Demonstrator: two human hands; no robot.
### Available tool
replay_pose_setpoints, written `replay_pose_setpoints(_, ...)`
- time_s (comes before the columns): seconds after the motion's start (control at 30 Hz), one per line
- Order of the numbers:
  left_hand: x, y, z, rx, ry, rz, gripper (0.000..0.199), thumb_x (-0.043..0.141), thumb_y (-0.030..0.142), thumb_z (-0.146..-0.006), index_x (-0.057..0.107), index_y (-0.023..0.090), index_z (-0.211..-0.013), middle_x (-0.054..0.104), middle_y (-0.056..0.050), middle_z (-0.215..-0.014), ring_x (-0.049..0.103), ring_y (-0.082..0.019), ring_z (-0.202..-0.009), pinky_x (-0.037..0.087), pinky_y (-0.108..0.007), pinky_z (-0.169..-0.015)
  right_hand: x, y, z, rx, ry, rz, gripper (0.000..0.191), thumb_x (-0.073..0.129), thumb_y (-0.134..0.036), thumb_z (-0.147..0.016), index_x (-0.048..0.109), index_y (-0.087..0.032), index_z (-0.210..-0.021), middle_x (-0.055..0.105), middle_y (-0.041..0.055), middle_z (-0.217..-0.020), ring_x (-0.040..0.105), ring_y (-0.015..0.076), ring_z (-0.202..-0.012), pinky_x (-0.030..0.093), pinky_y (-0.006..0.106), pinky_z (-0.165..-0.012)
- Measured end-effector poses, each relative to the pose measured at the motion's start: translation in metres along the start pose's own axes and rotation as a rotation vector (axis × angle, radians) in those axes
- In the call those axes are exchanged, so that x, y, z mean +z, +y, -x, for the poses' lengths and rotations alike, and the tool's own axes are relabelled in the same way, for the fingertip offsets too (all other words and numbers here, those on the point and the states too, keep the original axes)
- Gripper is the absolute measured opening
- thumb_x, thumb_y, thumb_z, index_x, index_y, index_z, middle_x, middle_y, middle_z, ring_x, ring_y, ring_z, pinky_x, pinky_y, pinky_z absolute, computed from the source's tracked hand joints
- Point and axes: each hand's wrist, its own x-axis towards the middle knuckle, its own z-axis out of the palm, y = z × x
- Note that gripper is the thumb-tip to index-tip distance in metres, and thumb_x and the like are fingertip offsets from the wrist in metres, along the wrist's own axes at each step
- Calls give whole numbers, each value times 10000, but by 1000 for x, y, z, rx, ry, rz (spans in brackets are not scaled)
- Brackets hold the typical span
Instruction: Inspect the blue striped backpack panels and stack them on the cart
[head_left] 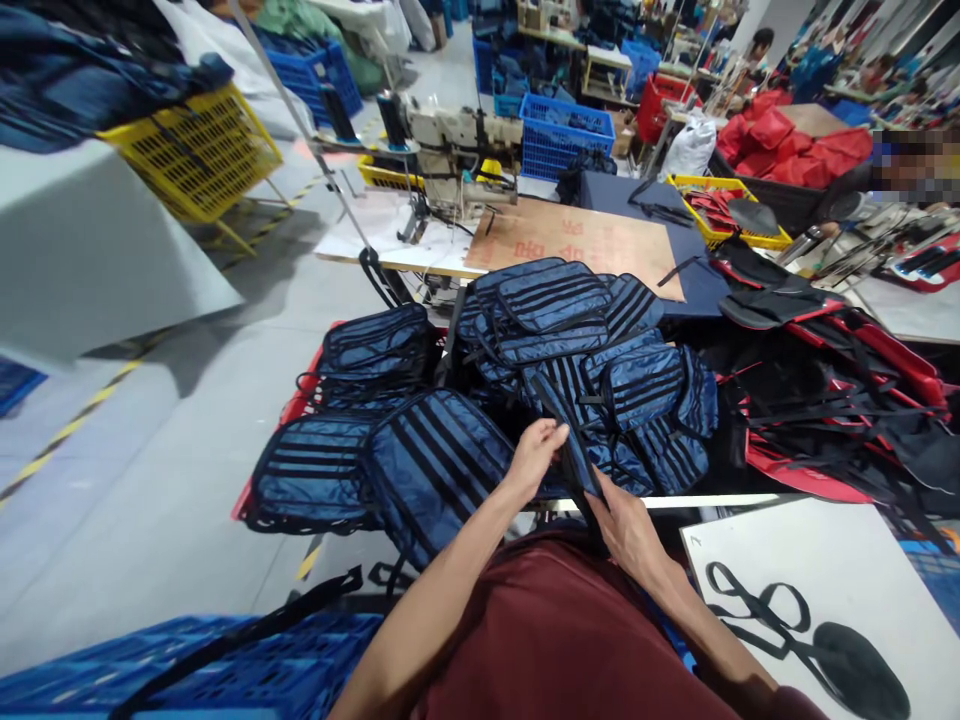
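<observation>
A dark blue and black strap piece (576, 455) stands on edge between my two hands, close to my body. My left hand (538, 455) is on its left side, with thumb and fingers pinched at its edge. On its right side my right hand (624, 520) is closed round the lower part. Just beyond lies a pile of blue bags with black stripes (555, 310) on the table. To the left, more striped blue bags (439, 455) fill a red crate (296, 400).
Black and red bag pieces (847, 400) are heaped at the right. A white board (862, 560) with black straps lies at the lower right. Behind the pile are a brown sheet (577, 240) and a sewing machine (465, 130). A blue crate (247, 660) stands lower left.
</observation>
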Motion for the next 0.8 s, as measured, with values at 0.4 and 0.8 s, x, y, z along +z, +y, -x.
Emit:
replay_pose_setpoints(0.4,-10,4,34,71,193,-80,618,766,773,-846,455,240,-838,334,122,-573,301,-45,-426,165,-174,-398,-18,34,26,26,50,-16,485,462,-406,-1169,587,-259,-1614,758,84,-1310,769,295,-1131,665,380,-963)
replay_pose_setpoints(0.8,6,-32,20,-383,-71,236,377,965,363,-766,739,114,-936,775,-111,-865,724,-183,-704,571,-282,-657,-22,21,24,10,-12,1,490,447,-298,-1153,561,-309,-1630,687,45,-1454,691,297,-1302,599,391,-1099)
